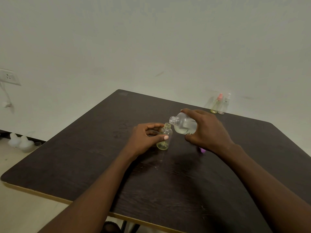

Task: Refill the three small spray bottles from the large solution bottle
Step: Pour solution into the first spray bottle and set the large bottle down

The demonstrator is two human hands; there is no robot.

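Over table (80, 165), left hand (144, 140) grips one small bottle (164, 144), right hand (209, 130) one large bottle (184, 124).

The right hand (208, 130) tilts the large bottle (184, 123) beside the small bottle (165, 138), held by the left hand (144, 140).

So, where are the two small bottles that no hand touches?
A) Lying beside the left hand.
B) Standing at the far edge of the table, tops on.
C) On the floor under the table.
B: the pink-topped bottle and the clear-topped bottle stand side by side at the far edge of the table, tops on.
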